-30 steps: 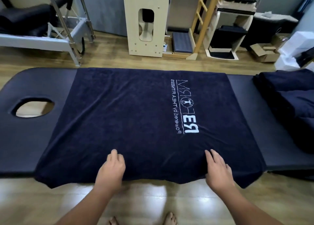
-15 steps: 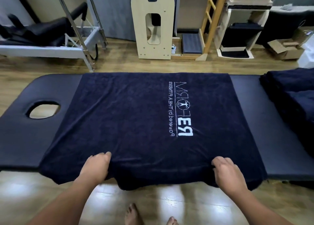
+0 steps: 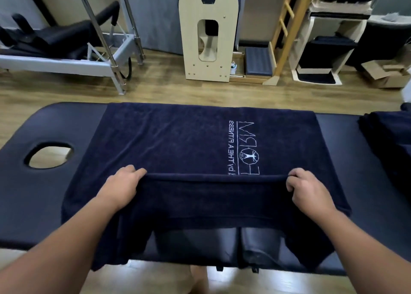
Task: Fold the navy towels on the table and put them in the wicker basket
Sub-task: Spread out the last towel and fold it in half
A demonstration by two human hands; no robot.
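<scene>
Head view: your left hand (image 3: pixel 121 186) and right hand (image 3: pixel 305 188) each pinch the towel's (image 3: pixel 169 142) near edge, fingers curled round it. It's raised over the table (image 3: pixel 26 196), taut between your grips so the fold lands square. More towels (image 3: pixel 387 142) sit far right. Basket not visible.

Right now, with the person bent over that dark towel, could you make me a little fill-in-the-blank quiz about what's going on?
1. Both hands, the left hand and the right hand, grip the towel's ____ edge and carry it across the navy towel.
2. The white lettering on the towel is partly ____ by the fold.
3. The oval hole in the padded table lies to the person's ____.

Missing words: near; covered; left
</scene>
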